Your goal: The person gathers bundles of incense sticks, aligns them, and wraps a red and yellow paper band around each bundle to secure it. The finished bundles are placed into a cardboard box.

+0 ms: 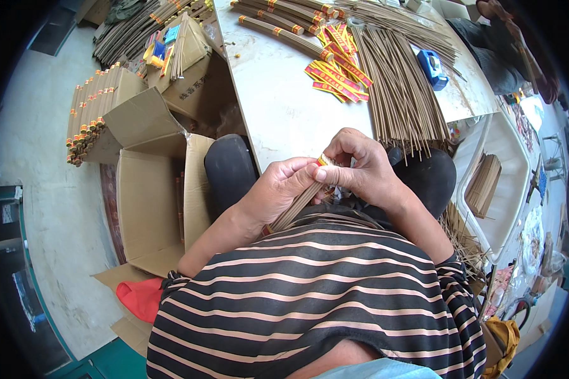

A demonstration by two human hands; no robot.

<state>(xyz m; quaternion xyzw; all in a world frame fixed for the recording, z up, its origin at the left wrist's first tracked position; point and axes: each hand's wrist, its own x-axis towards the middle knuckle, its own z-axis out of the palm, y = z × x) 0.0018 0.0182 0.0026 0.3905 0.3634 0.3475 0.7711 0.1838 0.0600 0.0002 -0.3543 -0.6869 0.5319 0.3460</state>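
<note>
Close to my lap I hold a bundle of brown incense sticks (296, 208), tilted, its far end between my two hands. My left hand (277, 188) wraps round the bundle, its thumb near the end. A red and yellow paper band (324, 161) circles that end. Pinching at the band are the thumb and fingers of my right hand (365, 169). Some of its fingertips are hidden behind the bundle. Beyond my hands, loose red and yellow paper strips (338, 79) lie on the white table (275, 117), beside a wide pile of loose incense sticks (398, 88).
Banded bundles (284, 38) lie at the table's far side. A blue tape dispenser (432, 69) sits right of the loose sticks. An open cardboard box (152, 202) stands at my left, a white tub (496, 170) at my right. Another person (496, 54) is at the far right.
</note>
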